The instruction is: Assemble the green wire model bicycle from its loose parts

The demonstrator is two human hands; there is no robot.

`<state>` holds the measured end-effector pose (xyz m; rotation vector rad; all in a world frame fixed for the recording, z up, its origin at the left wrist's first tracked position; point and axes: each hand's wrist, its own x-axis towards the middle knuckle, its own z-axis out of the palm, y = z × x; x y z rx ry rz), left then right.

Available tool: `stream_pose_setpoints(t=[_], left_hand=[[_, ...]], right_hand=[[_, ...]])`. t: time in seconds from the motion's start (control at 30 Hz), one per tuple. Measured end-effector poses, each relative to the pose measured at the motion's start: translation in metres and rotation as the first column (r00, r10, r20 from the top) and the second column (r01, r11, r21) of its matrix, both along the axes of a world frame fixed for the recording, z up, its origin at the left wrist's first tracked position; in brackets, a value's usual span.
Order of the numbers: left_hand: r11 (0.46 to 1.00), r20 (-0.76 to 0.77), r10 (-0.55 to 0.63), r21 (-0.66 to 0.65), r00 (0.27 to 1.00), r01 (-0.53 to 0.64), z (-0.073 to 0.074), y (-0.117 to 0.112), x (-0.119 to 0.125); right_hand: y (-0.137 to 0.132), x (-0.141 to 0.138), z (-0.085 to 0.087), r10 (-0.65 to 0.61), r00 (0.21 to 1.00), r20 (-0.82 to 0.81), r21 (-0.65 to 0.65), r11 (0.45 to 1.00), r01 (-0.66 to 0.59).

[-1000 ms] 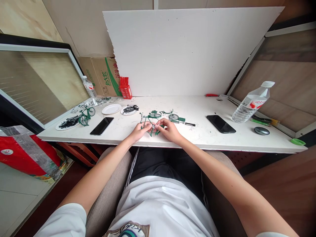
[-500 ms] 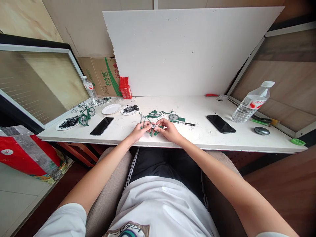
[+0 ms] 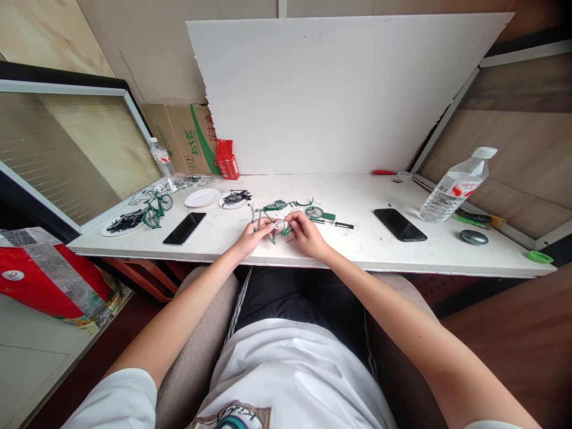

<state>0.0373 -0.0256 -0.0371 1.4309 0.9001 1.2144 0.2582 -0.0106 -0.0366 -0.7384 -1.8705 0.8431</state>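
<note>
A green model bicycle frame (image 3: pixel 267 215) is tilted above the front of the white table, with a small pale round part (image 3: pixel 277 226) near its middle. My left hand (image 3: pixel 251 239) is closed on the frame from the left, thumb and finger beside the round part. From the right, my right hand (image 3: pixel 306 234) comes close to the frame's rear end, its fingers bent together; whether a small part is between them I cannot make out. Beyond the hands lie a spoked wheel (image 3: pixel 314 211) and a green rectangular part (image 3: pixel 329 217), with a black stick-like tool (image 3: pixel 344 225) to their right.
A green model bicycle (image 3: pixel 156 208) stands at the left near plates of black parts (image 3: pixel 123 223). One phone (image 3: pixel 185 228) lies left of my hands, another phone (image 3: pixel 399 224) right. A water bottle (image 3: pixel 458 187) and a mouse (image 3: pixel 474 237) are farther right. A white board (image 3: pixel 348 95) leans behind.
My right hand has drawn slightly away to the right from the round part, which shows more fully. The frame has shifted a little to the left. My left hand keeps its hold.
</note>
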Motion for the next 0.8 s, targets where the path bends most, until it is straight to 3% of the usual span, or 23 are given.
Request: stream_pose_setpoints(t=[0.13,0.37,0.8], left_hand=[[0.999,-0.062,0.051,0.016,0.997,-0.050,-0.001,0.000,0.001],[0.997,-0.127,0.029,0.077,0.992,-0.020,0.007,-0.006,0.005],[0.996,-0.139,0.030,0.083,0.990,-0.019,-0.003,0.000,-0.001]], right_hand=[[-0.004,0.001,0.004,-0.051,0.999,0.018,0.041,0.998,0.050],[-0.010,-0.003,0.013,-0.131,0.990,0.056,0.013,0.991,0.131],[-0.010,-0.003,0.013,-0.079,0.993,0.091,0.029,0.997,0.077]])
